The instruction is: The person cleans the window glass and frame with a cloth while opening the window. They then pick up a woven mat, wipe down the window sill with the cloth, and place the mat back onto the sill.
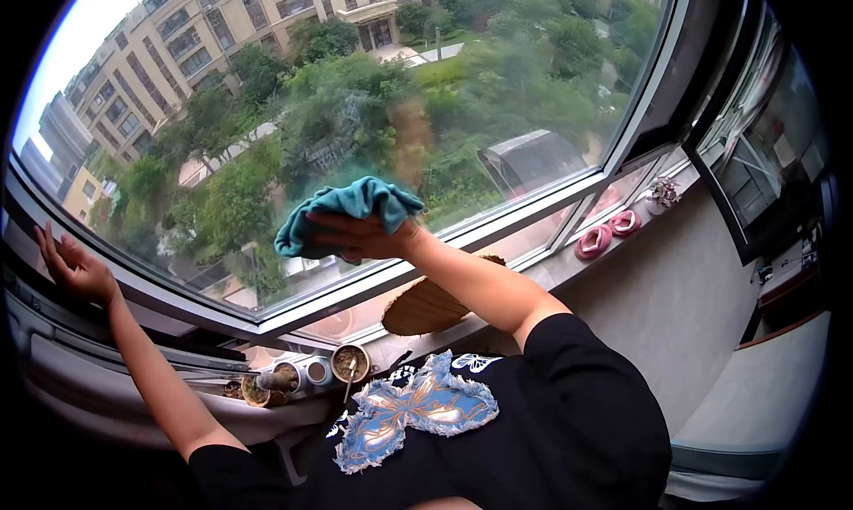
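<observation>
A crumpled teal cloth (pixel 355 201) is pressed to the window glass (pixel 462 128), near its lower edge. My right hand (pixel 360 235) lies over the cloth and holds it there, with part of the fingers tucked against the fabric. Off to the far left, my left hand (pixel 78 268) is raised beside the window frame (pixel 298 313). Its fingers are stretched out and nothing is in them; whether it touches the frame I cannot tell. A faint reflection shows in the pane above the cloth.
Below the window, several small pots, including a round pot (pixel 351 362), stand on the sill. A brown woven-looking round object (pixel 426 307) is under my right forearm. Pink shoes (pixel 593 242) and a potted plant (pixel 661 193) sit farther right. Trees and buildings appear outside.
</observation>
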### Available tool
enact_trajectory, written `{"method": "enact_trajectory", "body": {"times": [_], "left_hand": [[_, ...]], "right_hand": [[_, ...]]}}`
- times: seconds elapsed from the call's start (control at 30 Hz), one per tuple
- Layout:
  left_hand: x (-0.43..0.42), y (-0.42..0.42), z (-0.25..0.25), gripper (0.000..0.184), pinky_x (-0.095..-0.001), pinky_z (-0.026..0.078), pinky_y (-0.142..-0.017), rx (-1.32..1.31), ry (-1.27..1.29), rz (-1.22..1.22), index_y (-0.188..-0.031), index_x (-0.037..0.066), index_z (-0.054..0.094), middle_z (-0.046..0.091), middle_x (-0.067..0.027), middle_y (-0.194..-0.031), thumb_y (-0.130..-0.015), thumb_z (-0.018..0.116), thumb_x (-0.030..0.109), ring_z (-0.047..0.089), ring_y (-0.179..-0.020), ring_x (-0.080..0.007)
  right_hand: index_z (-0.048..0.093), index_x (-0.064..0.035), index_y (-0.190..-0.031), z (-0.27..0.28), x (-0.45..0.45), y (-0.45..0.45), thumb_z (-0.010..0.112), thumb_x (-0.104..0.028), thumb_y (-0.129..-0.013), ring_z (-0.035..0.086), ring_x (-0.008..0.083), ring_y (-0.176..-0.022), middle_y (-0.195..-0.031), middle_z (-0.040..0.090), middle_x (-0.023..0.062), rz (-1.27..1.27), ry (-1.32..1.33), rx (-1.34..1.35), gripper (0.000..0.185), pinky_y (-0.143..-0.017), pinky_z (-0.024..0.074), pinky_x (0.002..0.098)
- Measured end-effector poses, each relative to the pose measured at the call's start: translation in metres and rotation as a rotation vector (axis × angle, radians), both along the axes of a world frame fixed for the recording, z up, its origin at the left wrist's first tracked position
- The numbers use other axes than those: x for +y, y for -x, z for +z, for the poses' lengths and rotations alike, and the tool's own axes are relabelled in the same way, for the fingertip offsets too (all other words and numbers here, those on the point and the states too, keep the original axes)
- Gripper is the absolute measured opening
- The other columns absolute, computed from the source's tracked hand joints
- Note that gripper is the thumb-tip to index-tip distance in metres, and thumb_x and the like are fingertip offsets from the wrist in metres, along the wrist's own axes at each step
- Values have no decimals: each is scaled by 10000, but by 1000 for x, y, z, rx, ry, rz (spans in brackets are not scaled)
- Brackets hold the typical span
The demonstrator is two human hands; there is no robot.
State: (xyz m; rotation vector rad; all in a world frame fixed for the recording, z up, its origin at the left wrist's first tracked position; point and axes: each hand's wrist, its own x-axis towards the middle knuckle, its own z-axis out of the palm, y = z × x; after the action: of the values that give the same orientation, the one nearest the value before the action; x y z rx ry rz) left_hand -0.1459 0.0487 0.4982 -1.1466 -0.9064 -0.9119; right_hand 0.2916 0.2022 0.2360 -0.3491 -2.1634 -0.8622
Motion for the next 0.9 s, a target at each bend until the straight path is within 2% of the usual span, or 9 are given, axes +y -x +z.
{"method": "enact_trajectory", "body": {"times": [0.13, 0.2, 0.33, 0.4, 0.5, 0.63, 0.7, 0.8, 0.9], "left_hand": [[1, 12, -5, 301, -337, 594, -826, -58, 3, 24, -1341, 27, 640, 622, -192, -1405, -1054, 573, 90, 690, -1149, -305], [2, 13, -4, 297, -341, 600, -830, -59, -11, 31, -1334, 26, 648, 627, -195, -1394, -1049, 575, 71, 689, -1145, -298], [3, 26, -6, 287, -338, 613, -866, -102, -13, 10, -1314, 18, 659, 637, -189, -1376, -1040, 579, 41, 685, -1149, -285], [3, 26, -6, 271, -331, 608, -880, -113, -25, 33, -1295, 14, 673, 643, -188, -1374, -1041, 582, 48, 682, -1170, -286], [2, 41, -5, 267, -331, 605, -894, -81, -36, 85, -1288, 18, 679, 639, -183, -1383, -1039, 590, 56, 676, -1191, -284], [3, 37, -7, 274, -344, 592, -936, -110, -20, 50, -1297, 14, 673, 619, -193, -1406, -1044, 571, 36, 665, -1214, -285], [2, 32, -7, 286, -351, 586, -956, -79, -8, 56, -1313, 16, 666, 588, -204, -1441, -1051, 551, 27, 650, -1237, -293], [3, 38, -5, 283, -359, 587, -924, -59, -10, 27, -1315, 37, 677, 615, -193, -1416, -1067, 555, 100, 683, -1181, -287], [0, 24, -3, 291, -374, 588, -954, -33, -11, 156, -1325, 34, 665, 591, -217, -1431, -1071, 541, 99, 638, -1255, -319]], "right_hand": [[612, -297, -1391, -24, 62, -145, 518, -602, -951, 417, 341, -1443, -1585, 460, 85, -156, 34, 547, 544, -1198, 264, 561], [492, -188, -1489, -14, 80, -218, 441, -641, -978, 379, 481, -1432, -1593, 399, 205, -271, -15, 667, 685, -1184, 240, 613], [313, -56, -1573, -25, 112, -314, 371, -589, -1029, 277, 512, -1470, -1645, 237, 276, -465, 119, 932, 764, -1193, 213, 614], [251, 16, -1592, -38, 127, -325, 318, -515, -1079, 234, 453, -1511, -1662, 218, 260, -534, 203, 1181, 740, -1228, 180, 538], [208, -3, -1613, -36, 113, -265, 301, -532, -1085, 210, 440, -1524, -1672, 198, 249, -483, 287, 1422, 753, -1237, 144, 530], [267, -80, -1609, -26, 54, -145, 370, -568, -1040, 131, 527, -1527, -1670, 169, 273, -348, 346, 1241, 757, -1172, 90, 710], [415, -127, -1547, -5, 28, -104, 469, -531, -1007, 136, 546, -1518, -1649, 204, 302, -285, 294, 1010, 676, -1160, 62, 745], [567, -392, -1443, 56, 29, -85, 547, -617, -926, 190, 480, -1532, -1669, 311, 117, -228, 185, 719, 563, -1151, 22, 763], [576, -464, -1414, 150, 50, -119, 573, -648, -892, 263, 406, -1523, -1656, 355, 41, -201, 18, 658, 554, -1141, 46, 761]]}}
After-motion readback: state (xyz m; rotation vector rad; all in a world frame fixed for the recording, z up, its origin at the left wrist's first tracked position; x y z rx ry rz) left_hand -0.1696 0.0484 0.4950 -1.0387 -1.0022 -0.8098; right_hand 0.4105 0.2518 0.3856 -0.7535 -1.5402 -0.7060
